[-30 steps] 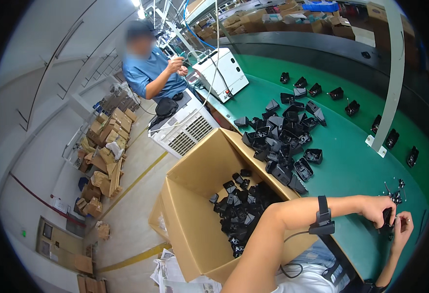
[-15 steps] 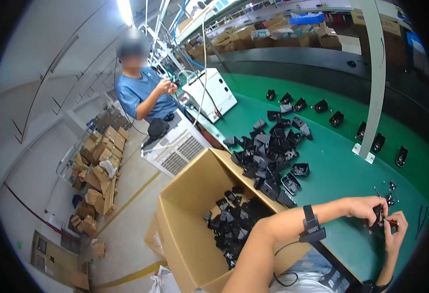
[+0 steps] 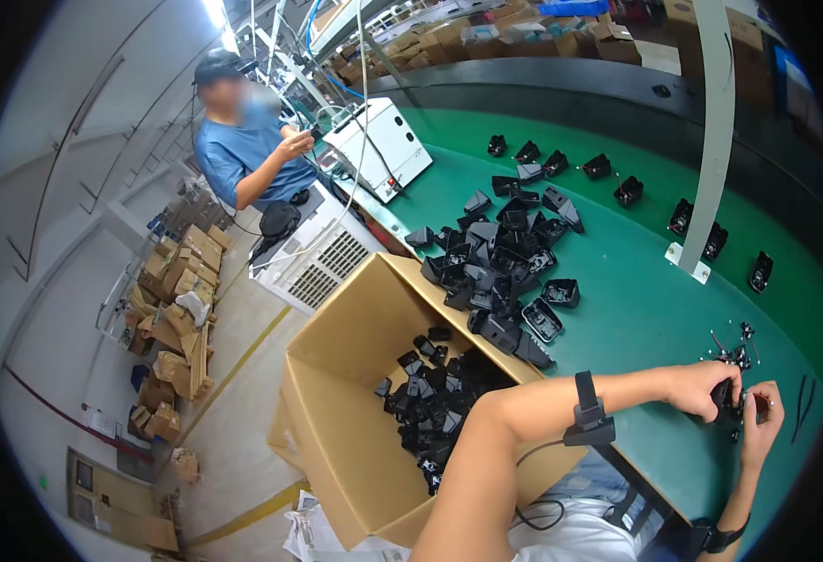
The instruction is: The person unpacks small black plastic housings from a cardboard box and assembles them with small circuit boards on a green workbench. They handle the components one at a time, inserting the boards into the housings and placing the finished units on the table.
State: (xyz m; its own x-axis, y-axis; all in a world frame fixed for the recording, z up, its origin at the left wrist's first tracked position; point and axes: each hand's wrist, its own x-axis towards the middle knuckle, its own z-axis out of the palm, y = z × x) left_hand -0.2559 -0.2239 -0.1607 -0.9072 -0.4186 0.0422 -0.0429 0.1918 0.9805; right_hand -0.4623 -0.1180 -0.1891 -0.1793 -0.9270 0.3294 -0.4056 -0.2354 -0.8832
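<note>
We are working at the near corner of the green table (image 3: 655, 309). Our left hand (image 3: 706, 386) and right hand (image 3: 763, 421) are close together, and both pinch one small black part (image 3: 735, 401) between the fingers. The part is just above the table edge, right by a little bunch of tiny bits (image 3: 732, 347) with thin wires.

We think there is lots left to do. A big pile (image 3: 500, 267) of black shells lies in the middle of the table, all jumbled up. The box (image 3: 336, 450) beside our left arm has many more black shells inside it.

A few shells sit apart in a loose row (image 3: 608, 169) at the far side of the table, some past the white post (image 3: 706, 140). Those may be the finished ones, but we cannot tell for sure. If so, only a few are done and most are waiting.

Another person (image 3: 247, 140) in a blue shirt stands far off, holding something small with both hands.
</note>
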